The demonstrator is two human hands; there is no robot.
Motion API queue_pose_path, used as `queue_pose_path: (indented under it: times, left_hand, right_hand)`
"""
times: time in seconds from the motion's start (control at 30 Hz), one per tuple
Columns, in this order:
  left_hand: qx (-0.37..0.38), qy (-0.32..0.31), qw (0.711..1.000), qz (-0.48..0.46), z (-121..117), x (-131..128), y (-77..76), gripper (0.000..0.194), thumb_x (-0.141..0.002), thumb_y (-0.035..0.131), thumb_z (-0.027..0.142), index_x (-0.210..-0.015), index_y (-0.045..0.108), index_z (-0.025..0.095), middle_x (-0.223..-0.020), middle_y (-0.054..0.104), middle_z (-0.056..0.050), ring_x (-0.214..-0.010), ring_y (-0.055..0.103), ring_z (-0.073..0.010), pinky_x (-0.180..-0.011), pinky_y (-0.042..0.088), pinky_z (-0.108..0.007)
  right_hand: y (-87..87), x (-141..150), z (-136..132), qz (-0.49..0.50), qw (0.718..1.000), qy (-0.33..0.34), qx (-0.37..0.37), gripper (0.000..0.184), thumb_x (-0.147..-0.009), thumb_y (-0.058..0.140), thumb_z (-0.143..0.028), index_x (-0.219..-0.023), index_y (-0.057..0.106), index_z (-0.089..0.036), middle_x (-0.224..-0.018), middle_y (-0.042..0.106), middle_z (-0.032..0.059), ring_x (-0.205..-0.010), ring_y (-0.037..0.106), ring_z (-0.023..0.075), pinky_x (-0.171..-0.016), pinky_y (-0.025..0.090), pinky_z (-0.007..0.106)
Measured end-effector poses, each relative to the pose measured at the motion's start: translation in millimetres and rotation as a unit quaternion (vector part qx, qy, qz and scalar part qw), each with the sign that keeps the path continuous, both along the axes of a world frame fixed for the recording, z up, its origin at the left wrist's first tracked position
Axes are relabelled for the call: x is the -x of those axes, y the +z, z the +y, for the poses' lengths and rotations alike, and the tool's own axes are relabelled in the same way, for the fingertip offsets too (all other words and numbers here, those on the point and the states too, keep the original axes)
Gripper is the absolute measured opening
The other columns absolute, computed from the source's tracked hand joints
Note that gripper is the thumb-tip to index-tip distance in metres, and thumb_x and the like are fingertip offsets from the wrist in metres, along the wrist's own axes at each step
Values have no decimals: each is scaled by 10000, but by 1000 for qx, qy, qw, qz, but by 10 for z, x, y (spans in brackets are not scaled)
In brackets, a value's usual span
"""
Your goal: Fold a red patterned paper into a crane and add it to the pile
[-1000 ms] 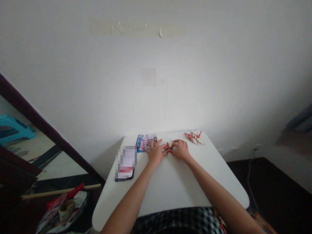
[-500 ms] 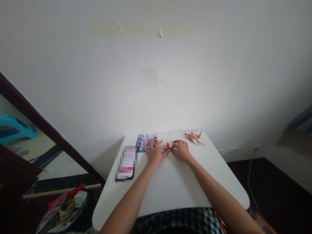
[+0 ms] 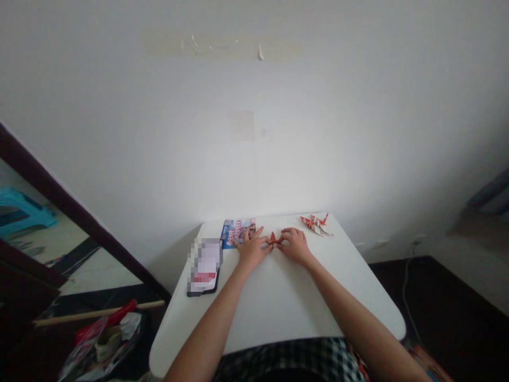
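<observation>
The small red paper (image 3: 272, 238), folded to a point at the top, sits on the white surface (image 3: 286, 302) between the two hands. The left hand (image 3: 252, 252) has its thumb and forefinger closed on the paper's left side, the other fingers spread over the right part of the leaflet (image 3: 234, 233). The right hand (image 3: 295, 246) pinches the paper's right side between its fingertips, its remaining fingers curled (the exact creases under the fingers are too small to tell).

Beyond the right hand, near the far right corner of the surface, lie the red and white folded pieces (image 3: 317, 224), well apart from the paper; they overlap, so their number is hard to tell. The blue leaflet lies flat near the far edge, and the phone (image 3: 205, 265), its screen blurred into blocks, lies at the left edge, close to the leaflet's near corner.

Behind the surface rises the pale wall (image 3: 254, 175), with bits of tape high up. On the left are a blue stool (image 3: 27, 212), a stick (image 3: 99, 314) and a bag (image 3: 101, 342) holding a roll (image 3: 108, 343).
</observation>
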State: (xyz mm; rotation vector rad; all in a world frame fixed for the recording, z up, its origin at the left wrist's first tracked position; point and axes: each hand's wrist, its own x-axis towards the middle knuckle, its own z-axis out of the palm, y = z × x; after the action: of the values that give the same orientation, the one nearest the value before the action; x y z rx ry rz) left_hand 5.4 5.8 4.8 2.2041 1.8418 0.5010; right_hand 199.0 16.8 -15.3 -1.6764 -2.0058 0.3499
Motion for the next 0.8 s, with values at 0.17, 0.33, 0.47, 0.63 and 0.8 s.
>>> queue_pose_path:
  times: [0.17, 0.33, 0.47, 0.63, 0.8]
  left_hand:
    - [26, -8, 1000, 6, 20, 67, 36, 228, -920, 614, 553, -1071, 768, 478, -1665, 374, 129, -1589, 134, -427, -1092, 65, -913]
    - [28, -10, 999, 19, 26, 77, 47, 236, -923, 608, 554, -1091, 766, 503, -1669, 366, 129, -1587, 142, -435, -1107, 85, -896]
    - [29, -10, 999, 23, 57, 67, 62, 222, -919, 621, 539, -1067, 775, 480, -1664, 380, 130, -1585, 143, -444, -1115, 56, -890]
    - [50, -14, 999, 15, 90, 82, 60, 229, -913, 631, 537, -1088, 769, 482, -1664, 385, 125, -1592, 119, -436, -1127, 50, -877]
    - [29, -16, 999, 25, 52, 97, 10, 238, -939, 595, 532, -1108, 759, 501, -1653, 401, 131, -1590, 135, -422, -1129, 35, -877]
  right_hand:
    - [-20, -78, 41, -2, 999, 34, 15, 155, -873, 727, -295, -1000, 794, -353, -1393, 614, 3, -1369, 474, 258, -1173, 309, 481]
    - [-37, -79, 77, -8, 999, 34, 22, 177, -870, 726, -293, -1025, 785, -355, -1399, 604, 13, -1380, 464, 261, -1181, 290, 496]
    - [-31, -56, 84, -11, 999, 29, 26, 199, -877, 715, -297, -1056, 774, -360, -1401, 597, 15, -1394, 442, 263, -1188, 267, 512]
    - [-8, -36, 62, -15, 999, 22, 33, 240, -873, 710, -287, -1097, 758, -358, -1404, 589, 22, -1383, 447, 268, -1188, 261, 519]
    - [-21, -27, 4, -21, 999, 22, 17, 318, -898, 689, -282, -1203, 713, -369, -1433, 573, 32, -1407, 422, 275, -1209, 216, 568]
